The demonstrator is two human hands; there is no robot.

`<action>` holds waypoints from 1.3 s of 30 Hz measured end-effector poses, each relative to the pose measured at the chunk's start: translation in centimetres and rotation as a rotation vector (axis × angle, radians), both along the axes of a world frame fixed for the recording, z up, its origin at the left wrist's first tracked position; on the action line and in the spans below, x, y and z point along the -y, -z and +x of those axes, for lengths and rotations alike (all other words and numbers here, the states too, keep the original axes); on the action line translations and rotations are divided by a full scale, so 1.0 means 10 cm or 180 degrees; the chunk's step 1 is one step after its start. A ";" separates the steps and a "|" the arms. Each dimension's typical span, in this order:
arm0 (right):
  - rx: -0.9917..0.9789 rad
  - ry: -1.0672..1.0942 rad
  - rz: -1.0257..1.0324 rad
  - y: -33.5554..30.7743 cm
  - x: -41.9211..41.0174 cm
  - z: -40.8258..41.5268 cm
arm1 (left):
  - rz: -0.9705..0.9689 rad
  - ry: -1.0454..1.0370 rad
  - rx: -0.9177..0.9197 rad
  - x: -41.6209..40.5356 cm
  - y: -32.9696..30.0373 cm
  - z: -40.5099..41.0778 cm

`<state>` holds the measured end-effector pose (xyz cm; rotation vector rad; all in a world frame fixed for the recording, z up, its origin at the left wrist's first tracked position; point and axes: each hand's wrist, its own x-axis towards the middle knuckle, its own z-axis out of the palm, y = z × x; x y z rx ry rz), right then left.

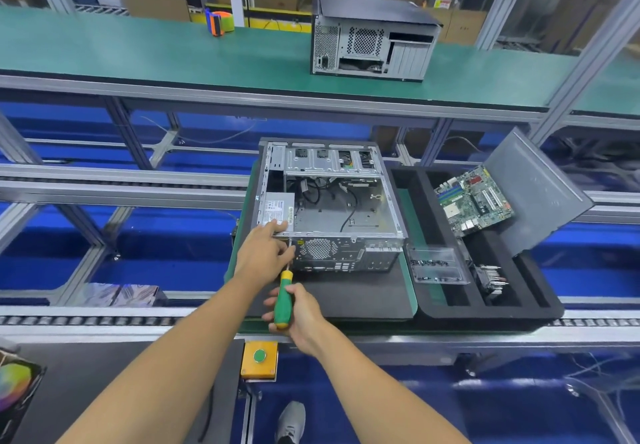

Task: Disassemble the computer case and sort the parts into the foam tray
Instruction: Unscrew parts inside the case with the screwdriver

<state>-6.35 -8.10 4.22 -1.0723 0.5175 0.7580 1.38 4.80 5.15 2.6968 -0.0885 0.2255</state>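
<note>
An open computer case [346,201] lies on its side on a dark mat, rear panel facing me, with its power supply [277,209] still in the near left corner. My left hand [265,253] rests on the case's rear left corner, fingers over the top edge and thumb near the screwdriver shaft. My right hand [298,312] grips the green and yellow handle of a screwdriver [284,296] whose tip meets the rear panel by the power supply. The black foam tray [485,308] to the right holds a motherboard [472,199], a heatsink [491,279] and the grey side panel [540,194].
A clear plastic box [438,265] with several screws sits on the tray's left edge. A second computer case [372,36] stands on the green upper shelf, with a tape dispenser [218,22] further left. A yellow box with a green button [259,357] is mounted below the conveyor edge.
</note>
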 end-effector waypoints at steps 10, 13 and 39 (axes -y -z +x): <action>0.0844 0.0129 -0.1410 0.02 -0.04 0.09 | 0.0169 -0.0060 0.0054 0.05 -0.04 -0.03; 0.0813 -0.0095 -0.1232 -0.04 -0.07 0.10 | 0.0136 -0.0141 0.0045 0.06 -0.05 -0.03; 0.0482 -0.0258 -0.0721 0.12 0.18 0.24 | 0.0006 -0.0058 0.0080 0.06 -0.01 -0.02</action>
